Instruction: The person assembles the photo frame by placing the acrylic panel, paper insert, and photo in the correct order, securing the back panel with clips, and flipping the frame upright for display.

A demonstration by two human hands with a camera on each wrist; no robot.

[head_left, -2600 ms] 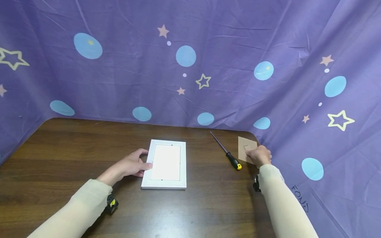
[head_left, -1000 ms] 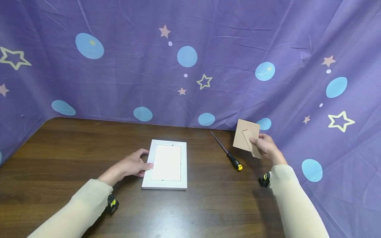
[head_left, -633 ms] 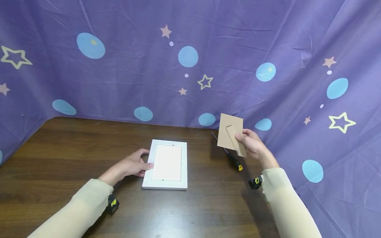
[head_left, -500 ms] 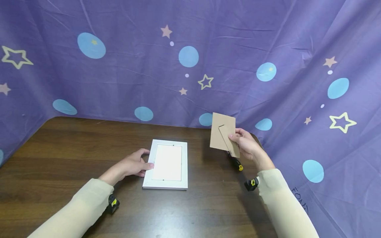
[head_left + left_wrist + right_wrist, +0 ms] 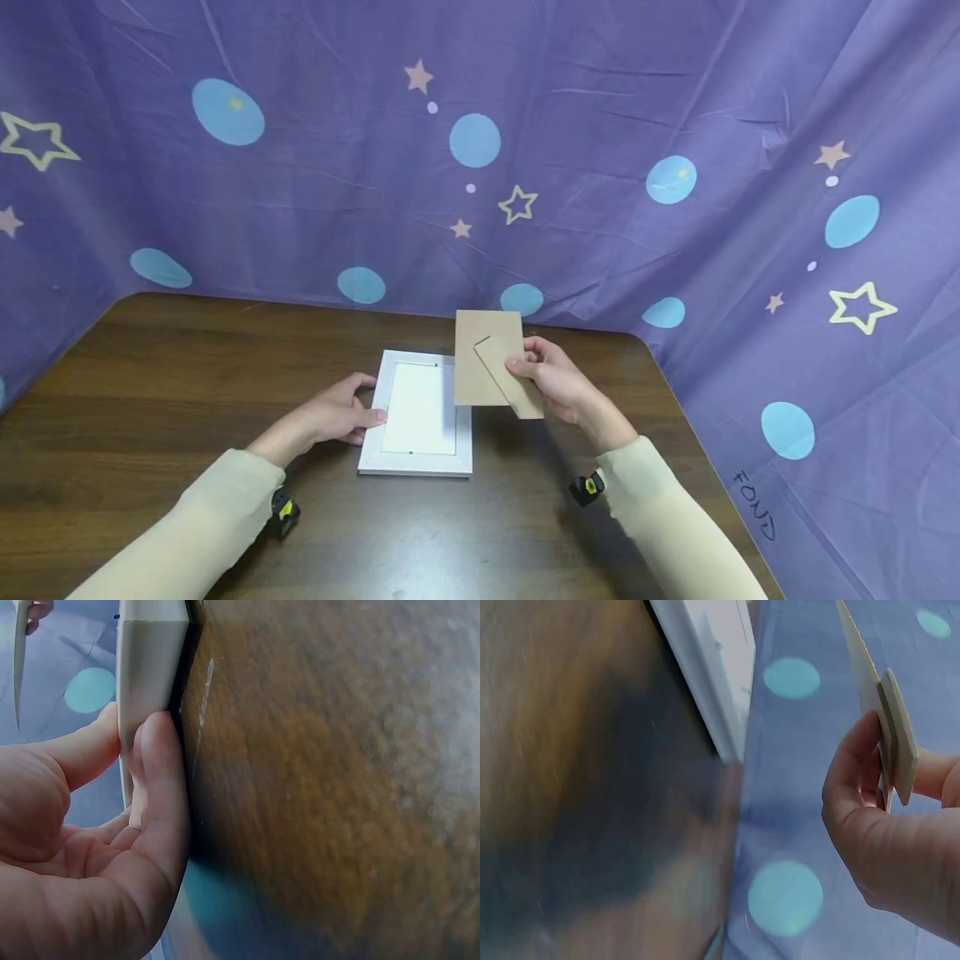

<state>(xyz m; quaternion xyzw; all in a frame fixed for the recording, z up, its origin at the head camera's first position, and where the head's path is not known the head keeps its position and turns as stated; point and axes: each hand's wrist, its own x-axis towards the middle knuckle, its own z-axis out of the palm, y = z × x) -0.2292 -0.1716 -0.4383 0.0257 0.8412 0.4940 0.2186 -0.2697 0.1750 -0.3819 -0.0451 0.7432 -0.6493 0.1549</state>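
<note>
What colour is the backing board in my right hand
Light brown; the backing board shows best in the head view.

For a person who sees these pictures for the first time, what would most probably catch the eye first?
Probably the purple cloth, patterned with stars and blue spots, behind the brown table. Next, the white frame lying on the table, its left edge pinched by the left hand. Then the tan board, held raised by the right hand, overlapping the frame's upper right corner in the head view.
</note>
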